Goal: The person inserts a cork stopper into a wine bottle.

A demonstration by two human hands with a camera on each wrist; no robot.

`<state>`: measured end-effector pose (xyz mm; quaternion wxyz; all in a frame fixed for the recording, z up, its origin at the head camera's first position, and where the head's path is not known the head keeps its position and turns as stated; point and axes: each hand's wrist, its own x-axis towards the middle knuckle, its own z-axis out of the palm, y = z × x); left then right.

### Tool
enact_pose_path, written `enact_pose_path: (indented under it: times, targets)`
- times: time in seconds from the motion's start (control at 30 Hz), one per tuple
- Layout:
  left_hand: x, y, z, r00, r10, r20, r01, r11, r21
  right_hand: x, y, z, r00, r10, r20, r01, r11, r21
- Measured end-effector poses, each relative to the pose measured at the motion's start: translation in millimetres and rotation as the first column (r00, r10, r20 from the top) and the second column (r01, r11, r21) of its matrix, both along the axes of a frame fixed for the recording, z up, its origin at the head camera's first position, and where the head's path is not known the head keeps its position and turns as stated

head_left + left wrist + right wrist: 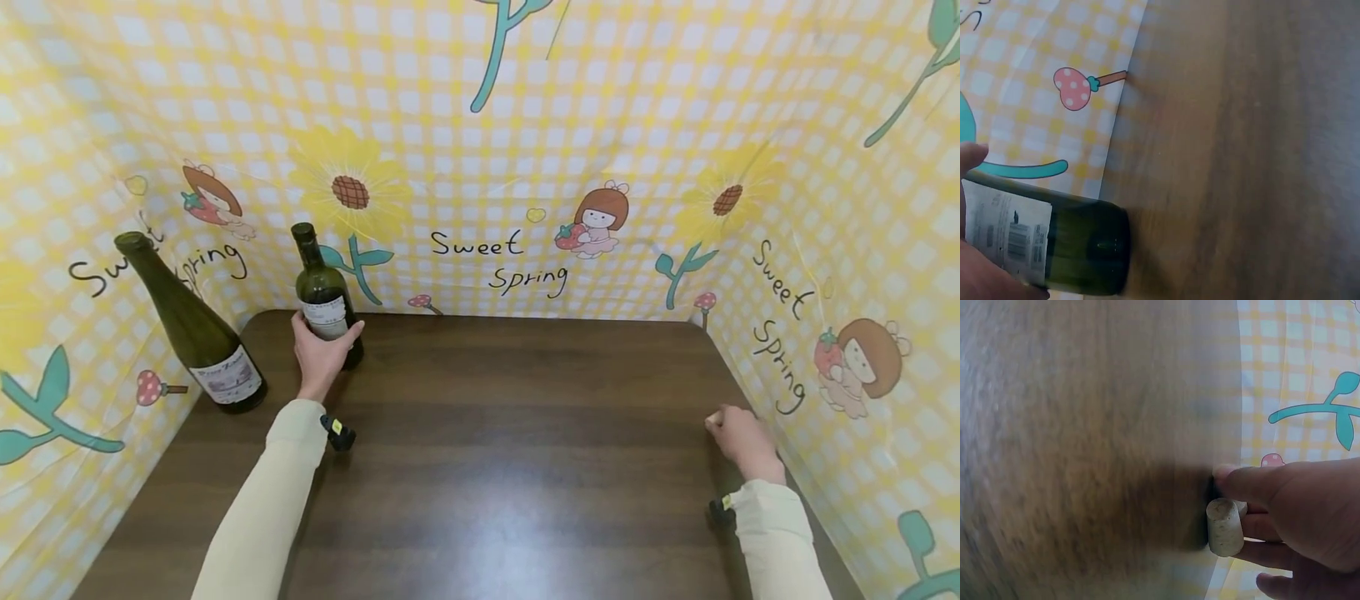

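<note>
My left hand (324, 352) grips the shorter green wine bottle (322, 286) round its label, thumb on the right side. The bottle stands upright at the back left of the table, its neck without a visible stopper. Seen from the left wrist, the lower glass and a label with a barcode show on this bottle (1088, 244). At the table's right edge, my right hand (744, 442) has its fingers curled about a pale cork (1225, 530). Part of a second cork-like piece (1242, 508) shows behind that one, mostly hidden by the fingers.
A taller green wine bottle (183, 321) stands at the left edge of the brown wooden table (517, 417). Yellow checked cloth (465, 158) with printed flowers and figures hangs along the back and both sides.
</note>
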<state>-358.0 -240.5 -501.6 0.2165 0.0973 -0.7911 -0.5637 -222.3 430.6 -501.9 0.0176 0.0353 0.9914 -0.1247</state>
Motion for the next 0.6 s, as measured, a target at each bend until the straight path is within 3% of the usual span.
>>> enact_pose_path:
  times: [0.17,0.37,0.6]
  targets:
    - [-11.2,0.2,0.7,0.999,0.042,-0.019,-0.042,0.999,-0.004,-0.9,-1.4,-3.4,0.995,0.020,-0.093,-0.018,0.999,0.029]
    - [-15.1,-4.1,5.0,0.999,0.043,0.020,-0.042,0.999,-0.031,-4.5,-6.5,-3.2,0.980,0.015,-0.196,-0.026,0.998,-0.056]
    - [-14.8,4.7,5.9,0.999,0.039,0.003,-0.038,0.998,-0.059,-10.7,-31.1,12.5,0.986,0.037,-0.163,-0.072,0.975,-0.210]
